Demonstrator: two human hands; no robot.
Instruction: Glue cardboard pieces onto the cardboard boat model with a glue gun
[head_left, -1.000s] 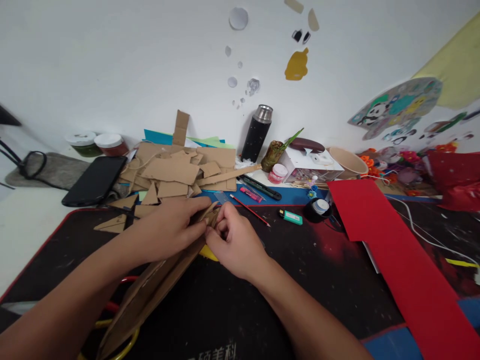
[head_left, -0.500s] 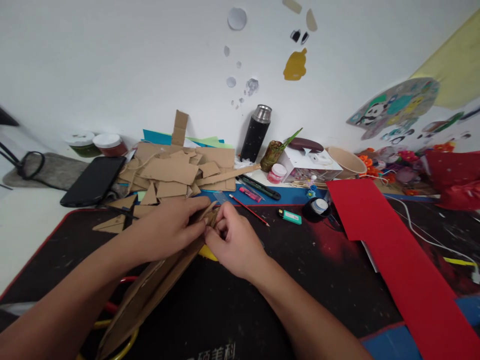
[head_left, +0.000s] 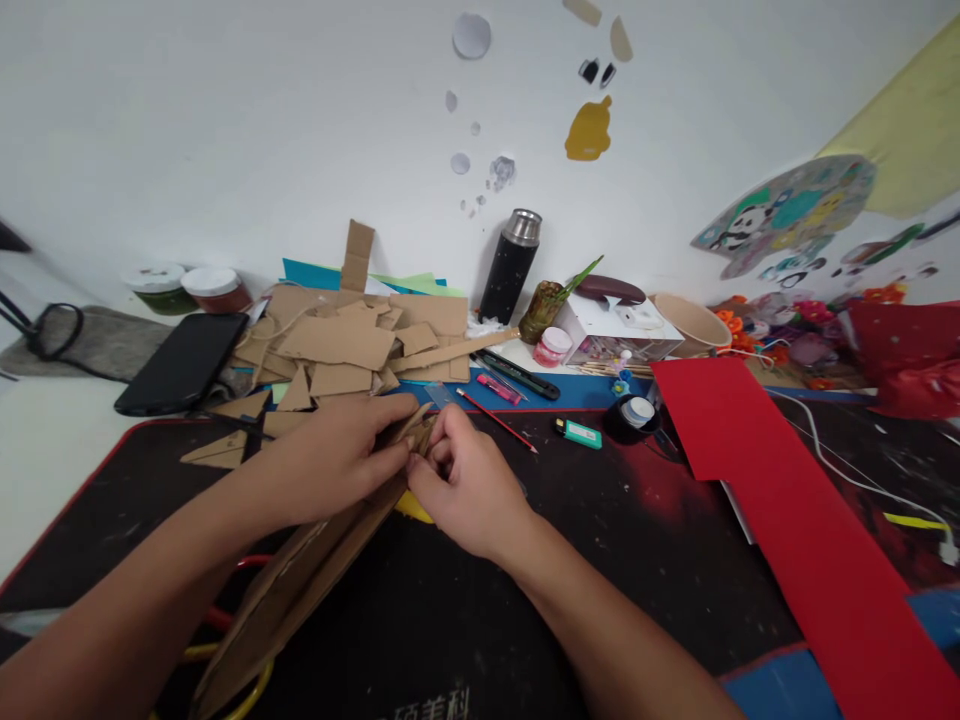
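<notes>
A long folded piece of cardboard point(head_left: 300, 580) slants from the lower left up to both hands. My left hand point(head_left: 367, 445) grips its upper end, thumb and fingers closed on the layers. Right beside it, my right hand point(head_left: 465, 480) pinches the same end with curled fingers. The fingertips nearly meet, and they partly hide the edges between them. Under the cardboard, a yellow object point(head_left: 412, 507) shows only in part. Red and yellow loops, one of them a yellow ring point(head_left: 259, 690), stick out beneath the lower end.
Cardboard scraps point(head_left: 337, 345) are heaped behind my hands, beside a black phone point(head_left: 184, 362). A black thermos point(head_left: 511, 265), a box cutter point(head_left: 517, 375), a red pencil point(head_left: 499, 422) and a green lighter point(head_left: 579, 433) lie or stand beyond. Red card point(head_left: 795, 500) covers the right side.
Hardly anything differs. Both hands keep their hold on the cardboard's upper end, and the whole view has shifted very slightly.
</notes>
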